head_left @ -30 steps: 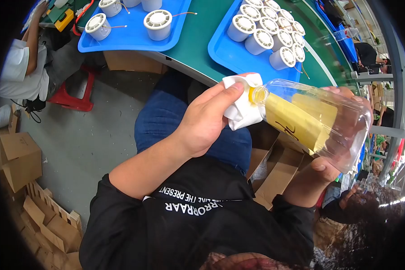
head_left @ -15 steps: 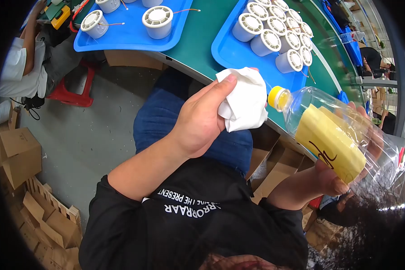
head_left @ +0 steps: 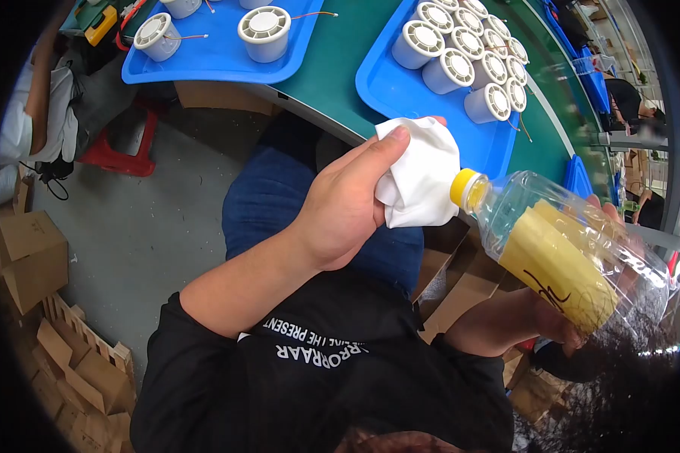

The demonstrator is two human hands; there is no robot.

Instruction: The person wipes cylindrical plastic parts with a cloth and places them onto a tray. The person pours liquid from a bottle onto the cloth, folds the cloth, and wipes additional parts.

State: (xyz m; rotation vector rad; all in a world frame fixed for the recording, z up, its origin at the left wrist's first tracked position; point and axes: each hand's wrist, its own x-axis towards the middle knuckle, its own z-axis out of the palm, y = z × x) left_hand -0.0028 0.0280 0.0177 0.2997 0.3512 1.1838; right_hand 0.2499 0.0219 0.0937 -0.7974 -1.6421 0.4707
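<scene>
Head view shows me the left hand point(head_left: 347, 192), fingers grasping the cloth point(head_left: 419, 177), and the right hand point(head_left: 559, 317), fingers clasping the tilted bottle point(head_left: 559, 260), its cap point(head_left: 462, 186) at the cloth's edge near the bench point(head_left: 325, 87); I judge it best to hold the bottle steady without squeezing.

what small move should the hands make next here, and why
I'd probably press the yellow cap gently against the white cloth: the left hand holds the cloth right by it, and the right hand holds the bottle with that cap pointing at the cloth. Whether they touch is hard to tell.
</scene>
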